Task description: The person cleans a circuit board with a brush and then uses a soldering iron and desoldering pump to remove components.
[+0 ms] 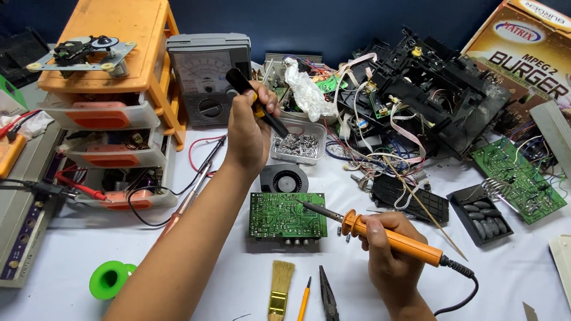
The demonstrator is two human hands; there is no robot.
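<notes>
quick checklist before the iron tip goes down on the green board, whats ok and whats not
1. Right hand has a firm grip on the orange soldering iron: ok.
2. Iron tip is over the green circuit board: ok; touching it: cannot tell.
3. Left hand holds a black-and-yellow tool raised, away from the board: ok.
4. Board lies flat on the white table: ok.
5. Iron cord trails off to the right, clear of the board: ok.
6. Iron hot: cannot tell.

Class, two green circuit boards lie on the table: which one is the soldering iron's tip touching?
The near board in the middle, under the soldering iron held by the right hand. The other board lies far right, untouched.
</notes>
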